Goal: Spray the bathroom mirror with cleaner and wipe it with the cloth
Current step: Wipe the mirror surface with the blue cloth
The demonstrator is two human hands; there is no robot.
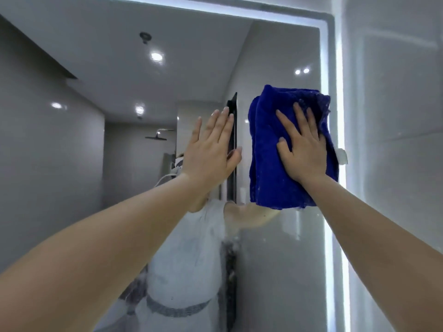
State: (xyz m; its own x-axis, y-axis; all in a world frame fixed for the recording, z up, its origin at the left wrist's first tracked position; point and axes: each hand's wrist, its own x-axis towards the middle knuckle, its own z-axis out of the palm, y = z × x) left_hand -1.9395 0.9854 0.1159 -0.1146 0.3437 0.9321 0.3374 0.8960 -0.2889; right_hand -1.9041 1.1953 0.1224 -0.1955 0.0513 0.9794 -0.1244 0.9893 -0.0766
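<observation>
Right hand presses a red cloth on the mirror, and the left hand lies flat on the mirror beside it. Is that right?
Not quite. The head view shows the cloth is blue, not red. The right hand does press it on the mirror, and the left hand lies flat on the mirror beside it.

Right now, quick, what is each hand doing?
Left hand: open, fingers straight, holding nothing.
Right hand: open, pressing the blue cloth flat against the mirror.

Right hand pressing blue cloth on mirror, left hand flat beside
</observation>
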